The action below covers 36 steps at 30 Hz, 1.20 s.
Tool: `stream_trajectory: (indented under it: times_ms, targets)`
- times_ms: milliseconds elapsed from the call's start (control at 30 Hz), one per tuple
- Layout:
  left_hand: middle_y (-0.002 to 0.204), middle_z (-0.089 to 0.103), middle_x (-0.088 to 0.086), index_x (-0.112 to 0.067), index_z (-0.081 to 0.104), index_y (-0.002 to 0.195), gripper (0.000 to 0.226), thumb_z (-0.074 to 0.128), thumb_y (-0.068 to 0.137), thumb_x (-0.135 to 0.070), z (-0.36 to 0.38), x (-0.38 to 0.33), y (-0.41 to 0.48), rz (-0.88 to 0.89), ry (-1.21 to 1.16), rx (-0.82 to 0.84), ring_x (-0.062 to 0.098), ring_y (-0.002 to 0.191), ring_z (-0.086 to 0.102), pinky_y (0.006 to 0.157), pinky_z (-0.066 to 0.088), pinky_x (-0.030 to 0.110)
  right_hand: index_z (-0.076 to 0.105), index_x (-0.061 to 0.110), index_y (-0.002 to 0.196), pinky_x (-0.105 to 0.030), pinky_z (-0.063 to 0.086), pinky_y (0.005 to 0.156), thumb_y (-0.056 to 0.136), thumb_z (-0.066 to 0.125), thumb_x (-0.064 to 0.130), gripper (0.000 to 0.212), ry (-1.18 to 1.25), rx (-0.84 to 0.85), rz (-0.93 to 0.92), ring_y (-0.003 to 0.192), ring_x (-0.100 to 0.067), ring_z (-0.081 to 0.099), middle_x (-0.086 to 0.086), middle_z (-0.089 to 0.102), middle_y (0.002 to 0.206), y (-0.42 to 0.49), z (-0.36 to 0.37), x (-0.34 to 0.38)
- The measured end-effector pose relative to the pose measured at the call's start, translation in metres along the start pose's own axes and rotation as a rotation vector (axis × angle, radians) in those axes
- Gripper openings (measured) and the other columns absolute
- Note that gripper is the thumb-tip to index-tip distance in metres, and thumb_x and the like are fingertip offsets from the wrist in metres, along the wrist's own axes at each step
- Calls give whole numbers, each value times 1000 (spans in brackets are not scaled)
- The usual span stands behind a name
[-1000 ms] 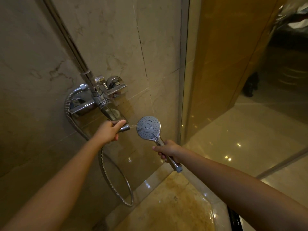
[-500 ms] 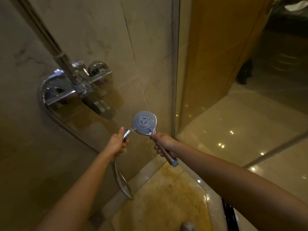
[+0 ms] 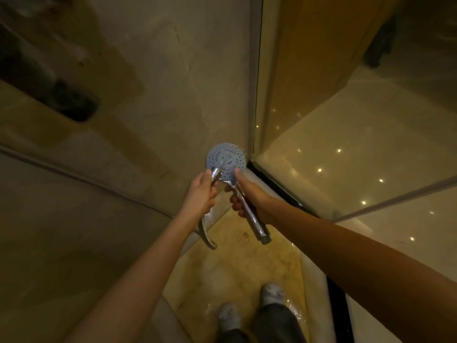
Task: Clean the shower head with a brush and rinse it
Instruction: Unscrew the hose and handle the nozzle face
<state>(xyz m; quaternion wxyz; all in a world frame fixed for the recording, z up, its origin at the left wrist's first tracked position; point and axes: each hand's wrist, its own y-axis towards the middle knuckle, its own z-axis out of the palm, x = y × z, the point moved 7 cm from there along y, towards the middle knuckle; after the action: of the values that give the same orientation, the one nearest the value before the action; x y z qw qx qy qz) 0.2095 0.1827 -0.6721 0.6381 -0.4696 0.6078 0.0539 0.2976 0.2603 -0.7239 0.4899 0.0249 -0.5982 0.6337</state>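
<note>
Rinsing seems the step in hand: your right hand (image 3: 249, 196) grips the chrome handle (image 3: 253, 220) of the detached shower head (image 3: 226, 159), held low by the glass panel (image 3: 321, 144), while your left hand (image 3: 201, 194) clasps the hose end (image 3: 215, 172) against its perforated face. Keep that fitting close, sweep it across every ring of holes, and tilt the face so runoff drops to the floor (image 3: 235, 268).

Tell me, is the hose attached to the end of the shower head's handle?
No, the handle end of the shower head is bare, and the left hand grips the hose separately.
</note>
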Motion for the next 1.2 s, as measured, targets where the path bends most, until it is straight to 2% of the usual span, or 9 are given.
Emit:
stream_trajectory:
  times_ms: [67,233,500,567,667,800,900,1033,1200]
  targets:
    - [57,34,-4,-21,44,75,32,29,100,-35,-4,12,10,5,35,-34,0,32,28,31,22,13,54,13,90,-20,37,43,94,31,64,56,-53,0,11,48,-10,44,0,47,61,11,-10,-6]
    - [57,33,-1,-19,42,74,31,32,100,-34,-14,25,23,-20,0,-105,-1,28,27,29,20,12,55,11,92,-20,41,42,95,41,57,48,-138,-11,20,46,-12,47,-3,50,61,23,-25,-12]
    - [52,42,2,-19,44,78,28,34,100,-34,13,-5,27,68,148,16,2,28,34,31,25,13,52,12,92,-20,42,43,96,41,55,44,-128,5,15,46,-10,50,-3,51,63,20,-34,9]
    - [51,43,2,-20,44,77,27,34,100,-32,26,-5,26,72,173,58,2,28,34,31,27,14,54,12,96,-19,42,42,96,39,55,45,-94,-1,19,45,-10,50,-2,51,63,21,-36,11]
    - [47,44,0,-18,43,77,28,35,99,-32,35,6,25,63,200,86,3,28,34,32,27,15,55,10,115,-18,42,41,99,38,50,46,-69,-14,20,45,-10,50,-3,52,65,22,-40,12]
    - [42,44,-4,-18,43,74,31,33,100,-33,24,21,27,4,148,16,3,27,33,32,24,14,48,13,127,-18,42,41,99,41,47,45,-41,-4,8,50,-11,49,-4,51,67,20,-45,7]
    - [34,44,-4,-17,42,73,35,30,100,-34,13,26,30,-16,87,-33,2,25,30,30,21,12,48,13,126,-19,43,42,97,45,48,45,-34,7,22,51,-11,49,-4,52,68,22,-47,0]
    - [49,44,-1,-19,46,76,35,29,101,-35,6,17,34,-14,89,-64,1,26,32,31,22,12,53,16,118,-20,44,46,96,47,49,41,-33,19,44,52,-10,50,-3,53,69,25,-45,-7]
    - [50,42,3,-17,45,72,38,28,101,-34,14,-5,48,28,51,-86,1,25,32,30,23,11,53,13,115,-20,42,43,94,51,48,41,10,40,46,49,-10,48,-2,51,66,27,-41,-11]
